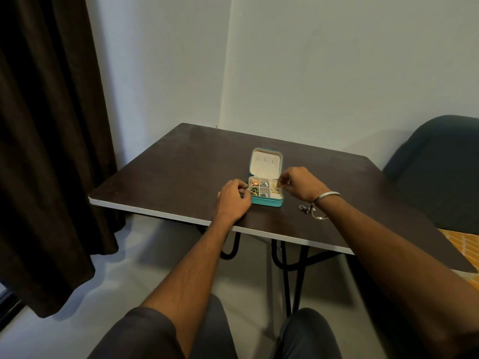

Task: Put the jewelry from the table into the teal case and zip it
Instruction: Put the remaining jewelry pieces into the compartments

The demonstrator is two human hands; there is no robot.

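Dark brown rectangular tabletop w/ pale edge (160, 177), black metal legs. On it, centre: small teal zip case (267, 202), lid up, cream lining; compartments hold gold, orange, green, silver jewelry pcs. L hand (233, 196) fingers curled against case's left wall, gripping it. R hand (298, 183) over right compartments, fingertips pinched together; held item too small to tell. Silver metal jewelry piece (304, 208) on table, near R wrist, right of case.

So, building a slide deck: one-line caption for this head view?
Left hand steadies the open teal zip case while right hand works at its compartments.
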